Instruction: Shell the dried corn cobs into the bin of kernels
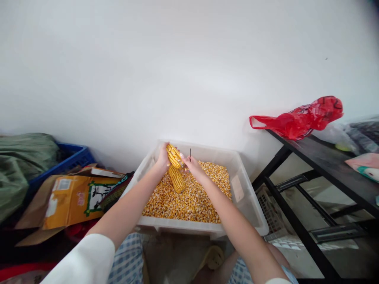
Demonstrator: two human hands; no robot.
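Your left hand [162, 156] wraps one yellow corn cob [174, 155], its rows gapped, at eleven o'clock in the translucent plastic tub [250, 201]. Your right hand [193, 164] meets the cob's four-o'clock side and appears to pinch a thin dark rod [190, 152] pointing to twelve. The cob is held over the tub, presumably so that stray grains land inside. A second cob [177, 180] lies at ten o'clock, probably for easy reach. Count: two cobs, one rod, one tub; corn kernels [189, 203], uncountable.
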